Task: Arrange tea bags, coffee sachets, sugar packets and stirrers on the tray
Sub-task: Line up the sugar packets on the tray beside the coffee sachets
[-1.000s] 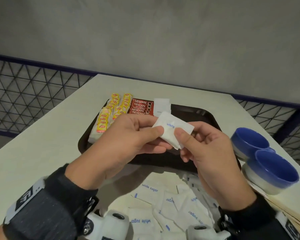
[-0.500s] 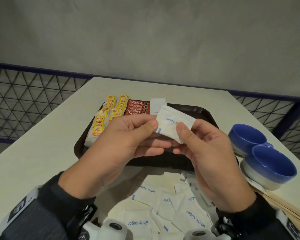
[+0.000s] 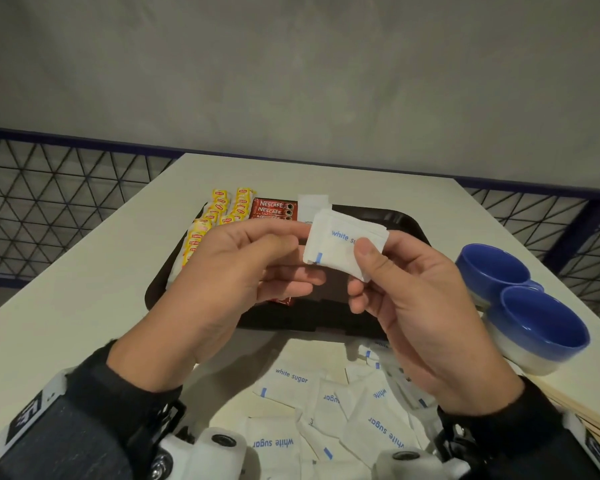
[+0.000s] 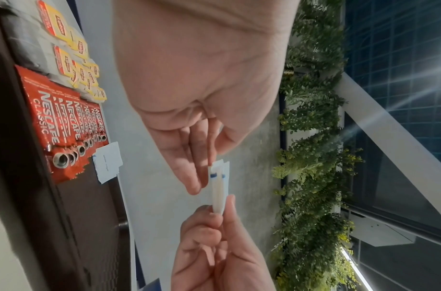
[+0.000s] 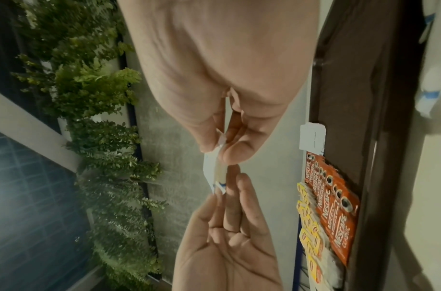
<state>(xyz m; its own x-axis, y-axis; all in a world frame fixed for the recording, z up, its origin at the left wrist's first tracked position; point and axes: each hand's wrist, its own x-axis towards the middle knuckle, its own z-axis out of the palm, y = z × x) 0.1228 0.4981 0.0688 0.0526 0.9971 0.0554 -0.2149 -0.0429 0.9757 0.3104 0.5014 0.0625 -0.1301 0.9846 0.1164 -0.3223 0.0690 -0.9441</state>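
Note:
Both hands hold a small stack of white sugar packets (image 3: 340,244) in the air above the dark tray (image 3: 406,220). My left hand (image 3: 300,239) pinches the stack's left edge and my right hand (image 3: 368,258) pinches its right edge. The left wrist view shows the packets (image 4: 219,189) edge on, as does the right wrist view, packets (image 5: 214,173). On the tray lie yellow tea bags (image 3: 222,213), red coffee sachets (image 3: 274,209) and one sugar packet (image 3: 312,206) in rows at the far left. Wooden stirrers (image 3: 575,410) lie at the lower right, off the tray.
Several loose sugar packets (image 3: 326,410) are heaped on the white table in front of the tray. Two blue cups (image 3: 541,327) stand to the right of the tray. A wire mesh railing runs behind the table, with a grey wall beyond.
Both hands have turned the sugar packets so the printed face shows more, and have shifted them slightly further over the tray. The grip of each hand stays the same.

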